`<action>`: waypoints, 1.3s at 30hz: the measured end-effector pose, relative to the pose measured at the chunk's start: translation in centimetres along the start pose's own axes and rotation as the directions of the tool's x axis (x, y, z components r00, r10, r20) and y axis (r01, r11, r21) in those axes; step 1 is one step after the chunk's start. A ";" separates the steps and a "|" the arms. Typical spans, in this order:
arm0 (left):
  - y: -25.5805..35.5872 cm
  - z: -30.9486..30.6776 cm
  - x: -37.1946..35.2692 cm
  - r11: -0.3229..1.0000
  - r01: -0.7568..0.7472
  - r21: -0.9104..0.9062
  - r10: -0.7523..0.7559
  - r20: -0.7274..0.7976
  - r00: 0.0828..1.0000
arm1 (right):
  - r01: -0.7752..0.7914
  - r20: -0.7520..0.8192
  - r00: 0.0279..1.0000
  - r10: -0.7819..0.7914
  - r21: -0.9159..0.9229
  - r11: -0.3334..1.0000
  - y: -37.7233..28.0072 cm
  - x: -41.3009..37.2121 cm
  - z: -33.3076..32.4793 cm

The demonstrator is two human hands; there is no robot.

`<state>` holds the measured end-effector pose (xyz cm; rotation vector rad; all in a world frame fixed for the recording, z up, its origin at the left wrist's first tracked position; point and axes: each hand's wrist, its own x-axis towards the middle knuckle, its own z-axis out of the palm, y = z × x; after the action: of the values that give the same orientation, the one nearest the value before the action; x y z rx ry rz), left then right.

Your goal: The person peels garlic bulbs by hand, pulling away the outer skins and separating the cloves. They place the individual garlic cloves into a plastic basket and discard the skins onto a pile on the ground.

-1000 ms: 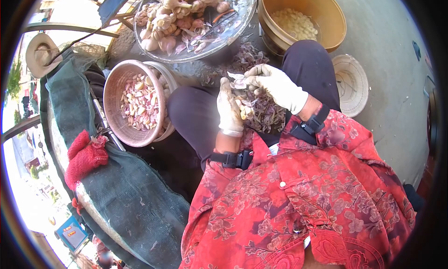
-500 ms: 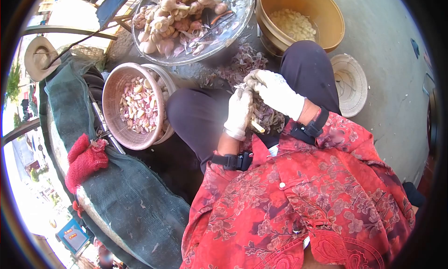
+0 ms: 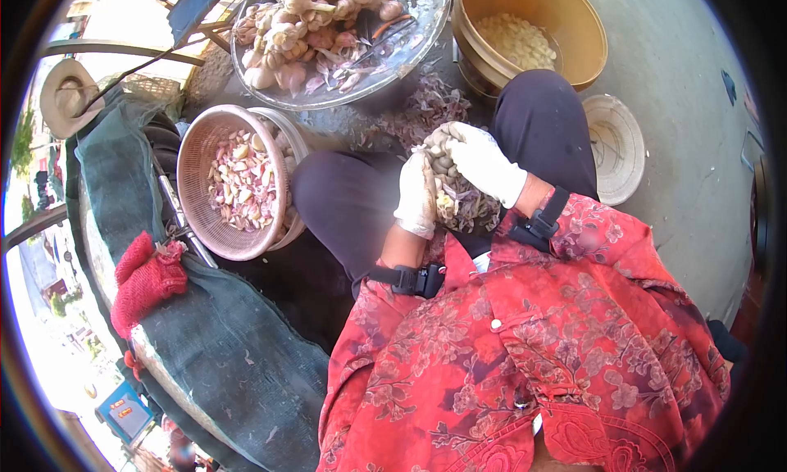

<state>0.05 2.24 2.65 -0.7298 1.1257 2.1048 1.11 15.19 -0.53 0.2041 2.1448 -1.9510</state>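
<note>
My left hand (image 3: 417,195), in a whitish glove, is closed at the fingertips between my knees. My right hand (image 3: 484,162), gloved too, has its fingers curled and meets the left fingertips. Whatever lies between the fingers is too small and hidden to make out. Just below them is a heap of garlic skins (image 3: 469,208) in my lap. Garlic bulbs (image 3: 299,29) are piled on a round tray (image 3: 385,83) beyond my hands. Unpeeled cloves (image 3: 244,181) fill a pink basket (image 3: 190,177) to the left.
A yellow bucket (image 3: 593,29) with pale peeled cloves (image 3: 516,42) stands at the upper right, near a white basket (image 3: 631,156). Loose skins (image 3: 426,115) lie on the floor. At left are a green padded cover (image 3: 221,333), a red glove (image 3: 147,283) and a hat (image 3: 67,97).
My right hand has turned and curled its fingers more, shifting slightly left. The pale stalk-like piece seen below my hands no longer shows there.
</note>
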 end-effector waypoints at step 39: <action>2.4 0.2 -1.5 0.945 -0.142 0.295 0.131 0.056 0.990 | 0.167 0.416 0.908 0.046 -0.461 0.872 -7.1 -1.6 -1.4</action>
<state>-0.77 1.01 5.03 -0.4806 1.4702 1.9866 0.69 15.97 6.81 -0.3472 2.2634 -1.2542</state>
